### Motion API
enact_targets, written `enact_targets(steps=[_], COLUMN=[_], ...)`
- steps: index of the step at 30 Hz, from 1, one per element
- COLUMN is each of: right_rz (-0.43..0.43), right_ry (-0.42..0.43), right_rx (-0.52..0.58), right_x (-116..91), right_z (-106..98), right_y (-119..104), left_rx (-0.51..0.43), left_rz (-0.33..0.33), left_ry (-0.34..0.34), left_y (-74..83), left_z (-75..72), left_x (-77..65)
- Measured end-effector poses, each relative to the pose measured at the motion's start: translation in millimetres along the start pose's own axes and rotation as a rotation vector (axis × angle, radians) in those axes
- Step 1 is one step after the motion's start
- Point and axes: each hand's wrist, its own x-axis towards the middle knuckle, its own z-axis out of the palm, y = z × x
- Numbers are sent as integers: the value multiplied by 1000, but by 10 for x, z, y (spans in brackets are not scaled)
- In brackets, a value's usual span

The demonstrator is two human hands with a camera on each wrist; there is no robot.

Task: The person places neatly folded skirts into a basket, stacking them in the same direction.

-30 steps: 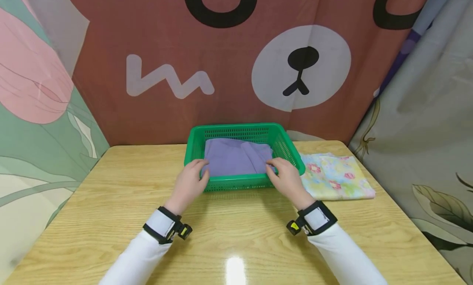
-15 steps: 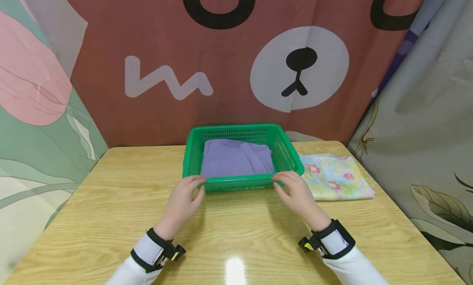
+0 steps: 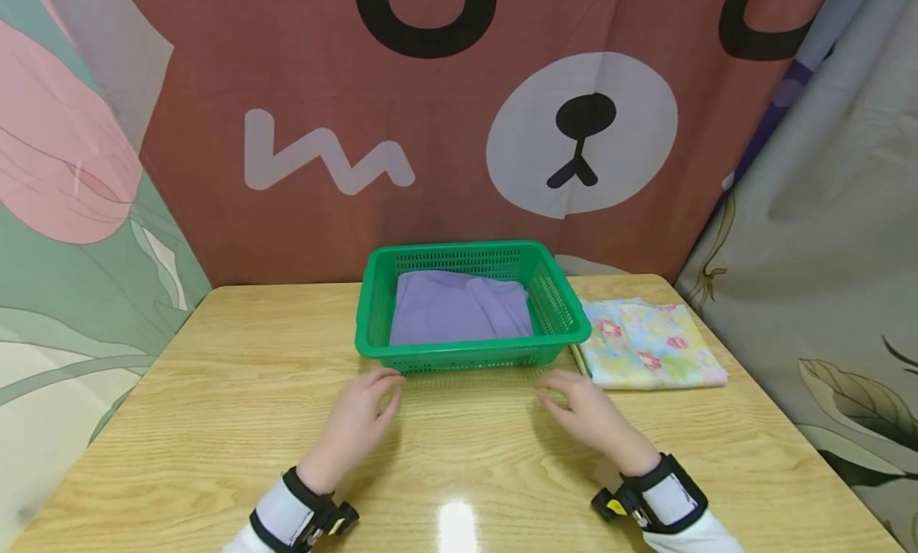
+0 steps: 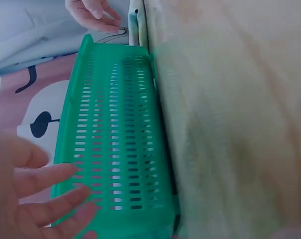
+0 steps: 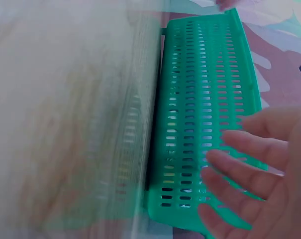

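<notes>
In the head view a green plastic basket (image 3: 473,354) stands at the far side of the table, with a folded purple cloth (image 3: 459,307) lying inside it. Just in front of its near left corner is my left hand (image 3: 351,421), fingers relaxed and holding nothing. My right hand (image 3: 591,413) hovers before the near right corner, also free of anything. Both wrist views show spread, loosely bent fingers beside the slotted basket wall (image 4: 115,134). A folded floral cloth (image 3: 649,344) lies to the right of the basket.
The wooden table (image 3: 459,449) reaches back to a hanging curtain (image 3: 315,234) printed with a bear's face. Another patterned curtain (image 3: 825,258) hangs along the right side. A light glare falls on the near tabletop.
Both hands have let go of the purple cloth's sides and drawn back over the basket's front rim toward me. Cloth and basket stay in place.
</notes>
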Motion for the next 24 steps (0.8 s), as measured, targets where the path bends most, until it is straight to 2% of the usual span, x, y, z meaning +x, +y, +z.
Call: enact_targets(steps=[4,12,15,20,24], right_rz=[2,-24,4,59,88], right_ry=[-83,-195,-233,-304,-343], right_rx=[-17,-23,-8,23,45], right_x=[-43,-137,-168,-196,-196], right_z=[16,55,68,83,80], right_y=[47,145,165,174,170], left_rx=[21,51,55,50,63], left_rz=[-54,-93,-159,-316,-348], left_ry=[-128,-312,-385,-522,-550], left_y=[-10,-55,-54,-48,-47], left_z=[30,72,60,49,57], left_x=[-35,-66,-71,-66,-67])
